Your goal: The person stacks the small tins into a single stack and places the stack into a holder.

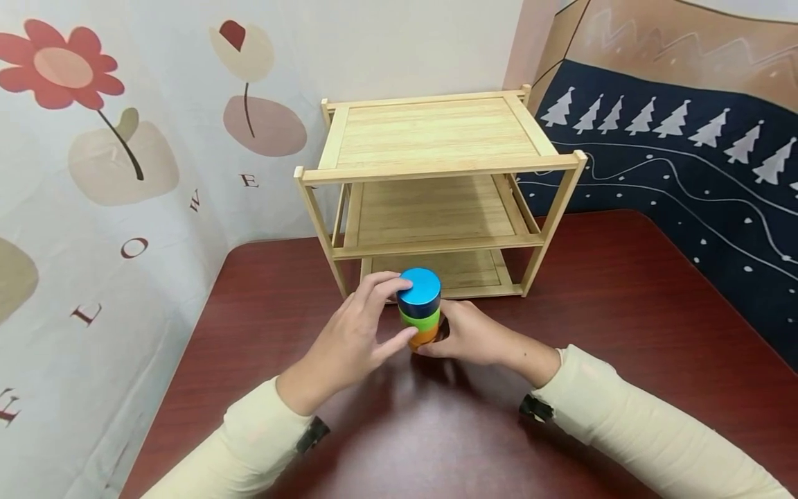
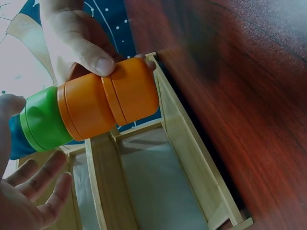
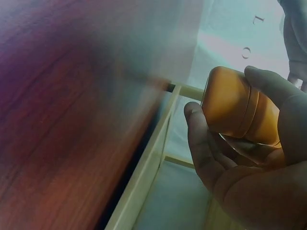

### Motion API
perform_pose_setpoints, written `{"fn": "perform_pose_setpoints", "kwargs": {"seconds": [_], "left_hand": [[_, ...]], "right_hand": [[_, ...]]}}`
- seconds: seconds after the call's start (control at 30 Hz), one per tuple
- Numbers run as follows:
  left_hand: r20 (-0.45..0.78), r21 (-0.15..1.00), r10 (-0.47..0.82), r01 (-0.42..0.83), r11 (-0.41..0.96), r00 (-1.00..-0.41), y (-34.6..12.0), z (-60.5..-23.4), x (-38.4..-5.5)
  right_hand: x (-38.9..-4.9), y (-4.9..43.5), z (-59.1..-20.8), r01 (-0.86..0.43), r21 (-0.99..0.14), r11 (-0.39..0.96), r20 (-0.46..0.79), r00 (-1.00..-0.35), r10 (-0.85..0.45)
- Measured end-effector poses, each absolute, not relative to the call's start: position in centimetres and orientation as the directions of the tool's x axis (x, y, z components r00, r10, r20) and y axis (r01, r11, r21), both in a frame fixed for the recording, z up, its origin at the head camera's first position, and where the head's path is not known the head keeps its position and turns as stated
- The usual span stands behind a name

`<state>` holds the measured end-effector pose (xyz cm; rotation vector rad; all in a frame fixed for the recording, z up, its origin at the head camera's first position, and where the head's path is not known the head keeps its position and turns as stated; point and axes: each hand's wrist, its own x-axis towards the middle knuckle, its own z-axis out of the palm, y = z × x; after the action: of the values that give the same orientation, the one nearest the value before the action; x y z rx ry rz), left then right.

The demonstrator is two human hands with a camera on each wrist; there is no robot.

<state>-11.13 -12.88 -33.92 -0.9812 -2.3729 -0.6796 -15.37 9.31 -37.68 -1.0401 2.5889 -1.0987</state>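
A cylindrical stack of small round containers (image 1: pixel 421 312) stands upright or nearly so above the table, blue on top, then green, then orange. In the left wrist view two orange sections (image 2: pixel 88 105) show below the green one (image 2: pixel 45 120). My right hand (image 1: pixel 475 335) grips the orange lower part from the right, thumb in front and fingers underneath and behind. My left hand (image 1: pixel 352 334) reaches round from the left, its index fingertip on the blue top and its thumb at the green and orange sides. Its other fingers (image 2: pixel 52 167) are spread apart from the stack.
A three-level wooden shelf (image 1: pixel 436 166) stands on the dark red table (image 1: pixel 262 312) just behind the hands. Behind it hang a flower-patterned white cloth (image 1: pixel 174 62) and a dark blue cloth (image 1: pixel 654 166) with white trees.
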Motion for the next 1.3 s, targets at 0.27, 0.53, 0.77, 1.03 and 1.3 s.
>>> {"fn": "perform_pose_setpoints", "kwargs": {"seconds": [0.27,0.53,0.77,1.03,1.3], "left_hand": [[0.612,0.261,0.5,0.753,0.604,-0.613,-12.8,-32.9,-11.5],[0.61,0.28,0.476,0.734,0.619,-0.634,-12.5,-32.0,-11.4],[0.627,0.308,0.422,0.706,0.638,-0.655,-12.3,-31.2,-11.2],[0.619,0.288,0.443,0.712,0.641,-0.649,-11.9,-30.1,-11.6],[0.642,0.273,0.46,0.743,0.611,-0.614,-12.0,-28.6,-12.2]], "right_hand": [[-15.6,9.3,-36.5,-0.552,-0.692,0.465,0.161,-0.746,-0.646],[-15.5,9.6,-35.5,-0.532,-0.681,0.504,0.144,-0.772,-0.62],[-15.6,9.6,-34.0,-0.548,-0.691,0.472,0.173,-0.759,-0.628],[-15.6,9.8,-32.8,-0.543,-0.7,0.463,0.174,-0.759,-0.627],[-15.8,10.0,-31.6,-0.558,-0.679,0.477,0.19,-0.761,-0.62]]}}
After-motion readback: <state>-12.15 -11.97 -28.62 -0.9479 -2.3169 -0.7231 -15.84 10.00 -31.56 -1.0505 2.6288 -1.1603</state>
